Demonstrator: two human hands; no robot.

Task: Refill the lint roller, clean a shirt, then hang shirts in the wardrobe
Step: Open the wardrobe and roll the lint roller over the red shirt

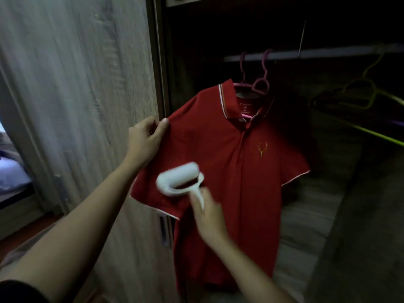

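Note:
A red polo shirt (236, 171) hangs on a pink hanger (260, 84) from the wardrobe rail (328, 54). My left hand (146, 141) pinches the shirt's shoulder seam, thumb on the front of the cloth, and holds it taut. My right hand (207, 213) grips the handle of a white lint roller (179, 179). The roller's head lies against the shirt's chest near the left sleeve. Roller and right hand are blurred by motion.
The light wood wardrobe door (87, 106) stands just left of the shirt. Empty yellow-green hangers (360, 92) hang further right on the rail. The wardrobe's inside is dark, with a shelf (310, 215) behind the shirt. A bed (11, 171) shows at far left.

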